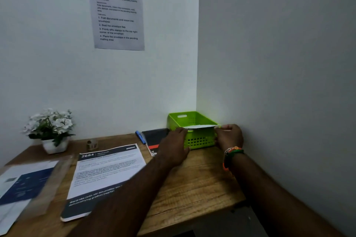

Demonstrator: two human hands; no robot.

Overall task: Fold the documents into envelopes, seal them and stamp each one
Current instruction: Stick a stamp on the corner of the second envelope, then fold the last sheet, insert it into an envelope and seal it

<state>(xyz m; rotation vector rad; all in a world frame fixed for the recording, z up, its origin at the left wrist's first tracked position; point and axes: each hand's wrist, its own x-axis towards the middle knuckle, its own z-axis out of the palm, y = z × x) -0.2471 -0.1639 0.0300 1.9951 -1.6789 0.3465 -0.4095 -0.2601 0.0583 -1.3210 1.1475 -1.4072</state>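
Hands (174, 145) (229, 136), envelope (200, 126) over basket (192, 121)

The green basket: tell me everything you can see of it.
The green basket is a bright lime, plastic-looking rectangular bin with perforated grid walls and a slot handle cut into its far end wall. It stands upright on the wooden desk, pushed into the corner where the two walls meet, beside a dark notebook. A flat white envelope is held level over its near rim, the left hand and right hand each at one end. Its contents are hidden.
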